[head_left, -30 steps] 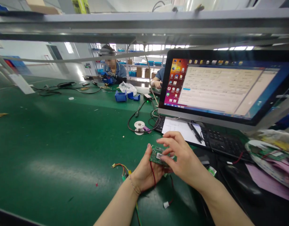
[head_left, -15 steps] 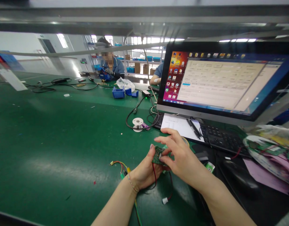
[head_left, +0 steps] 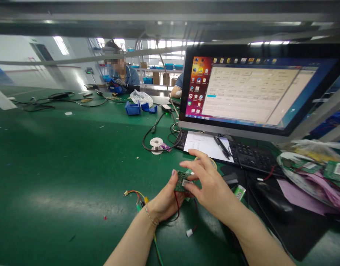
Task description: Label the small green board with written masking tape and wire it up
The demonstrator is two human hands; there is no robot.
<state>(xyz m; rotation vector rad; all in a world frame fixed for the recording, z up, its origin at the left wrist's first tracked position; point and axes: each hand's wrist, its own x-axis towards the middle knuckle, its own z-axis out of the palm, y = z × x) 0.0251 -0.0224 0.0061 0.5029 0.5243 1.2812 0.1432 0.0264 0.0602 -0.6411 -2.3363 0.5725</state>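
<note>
My left hand (head_left: 164,201) grips a small green circuit board (head_left: 181,181) from below, thumb up along its left edge. My right hand (head_left: 211,184) covers the board's right side, thumb and forefinger pinched on its top face near a white label, the other fingers spread. Red and black wires (head_left: 177,207) hang from the board down to a white connector (head_left: 189,232) lying on the green mat (head_left: 61,166). A loose bundle of red, yellow and green wires (head_left: 136,195) lies just left of my left wrist.
A monitor (head_left: 250,90) stands at the right over a black keyboard (head_left: 250,157), a paper sheet with pens (head_left: 206,142) and a black mouse (head_left: 269,199). Bagged boards (head_left: 319,171) pile at far right. A cable and small spool (head_left: 156,143) lie ahead. Blue bins (head_left: 132,108) and seated workers (head_left: 120,75) are far back.
The view has shifted, so everything sits further left. Both hands stay on the board; it has tilted more edge-on and my right fingers have shifted slightly on its top.
</note>
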